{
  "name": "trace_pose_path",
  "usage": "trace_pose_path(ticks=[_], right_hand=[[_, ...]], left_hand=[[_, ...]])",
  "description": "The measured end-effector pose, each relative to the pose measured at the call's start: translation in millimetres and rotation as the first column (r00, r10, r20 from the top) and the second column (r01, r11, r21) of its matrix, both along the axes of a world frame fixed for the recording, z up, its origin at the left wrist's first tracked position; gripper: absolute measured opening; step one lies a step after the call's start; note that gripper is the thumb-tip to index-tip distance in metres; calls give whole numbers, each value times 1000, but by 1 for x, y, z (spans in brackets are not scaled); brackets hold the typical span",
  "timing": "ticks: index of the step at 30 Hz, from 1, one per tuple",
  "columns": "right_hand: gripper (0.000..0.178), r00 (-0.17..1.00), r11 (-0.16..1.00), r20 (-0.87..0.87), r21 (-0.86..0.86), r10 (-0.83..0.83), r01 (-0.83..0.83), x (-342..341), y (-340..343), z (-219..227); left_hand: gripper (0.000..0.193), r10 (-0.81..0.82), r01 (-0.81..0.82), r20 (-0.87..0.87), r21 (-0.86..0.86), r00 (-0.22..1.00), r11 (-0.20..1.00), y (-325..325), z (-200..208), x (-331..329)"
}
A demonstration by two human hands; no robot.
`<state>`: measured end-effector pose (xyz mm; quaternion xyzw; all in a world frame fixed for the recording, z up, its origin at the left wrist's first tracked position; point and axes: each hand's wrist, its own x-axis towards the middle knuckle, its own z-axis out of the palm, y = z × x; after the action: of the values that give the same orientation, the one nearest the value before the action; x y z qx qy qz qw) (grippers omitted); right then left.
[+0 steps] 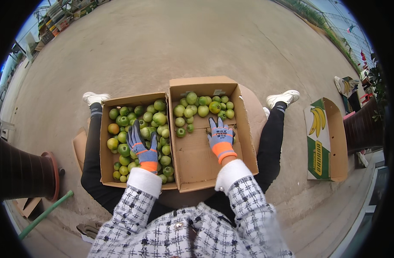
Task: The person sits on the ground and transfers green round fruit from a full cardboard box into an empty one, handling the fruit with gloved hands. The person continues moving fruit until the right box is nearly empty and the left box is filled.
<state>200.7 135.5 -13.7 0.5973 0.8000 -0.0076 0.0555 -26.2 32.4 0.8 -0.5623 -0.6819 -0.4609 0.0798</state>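
Two open cardboard boxes sit side by side between my legs. The left box is filled with mostly green tomatoes, a few turning orange. Over them lies my left hand in a grey and orange work glove, its fingers spread and thumb apart. In the right box, green tomatoes are gathered at the far end, one of them yellowish. My right hand, gloved alike, reaches into this box just below the group with fingers stretched apart. Whatever lies beneath its palm is hidden.
A banana carton stands on its side at right. Dark ribbed planters flank me on both sides. A green pole slants at lower left. Concrete floor stretches ahead, with stacked goods at the far left.
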Motion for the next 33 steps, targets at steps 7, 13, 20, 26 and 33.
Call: trace_pose_path(ticks=[7,13,20,26,33], right_hand=[[51,929,959,-329,-273,-171,80,-1,11,6],[35,294,819,-902,-416,-317,-395,-28,-21,31],[34,746,943,-580,153,328,-295,-36,-25,16],[49,963,978,211,-158,166,-134,-23,-14,-5],[48,969,965,215,-254,120,-63,-22,-9,-2]], left_hand=[[80,-84,83,-92,-15,992,996,1,1,-1],[73,-392,383,-133,-89,910,919,-2,18,21],[61,-200,200,-2,32,980,979,4,4,4],[70,271,-272,46,26,962,962,7,-27,-25],[78,56,-64,-133,-56,990,996,1,-5,1]])
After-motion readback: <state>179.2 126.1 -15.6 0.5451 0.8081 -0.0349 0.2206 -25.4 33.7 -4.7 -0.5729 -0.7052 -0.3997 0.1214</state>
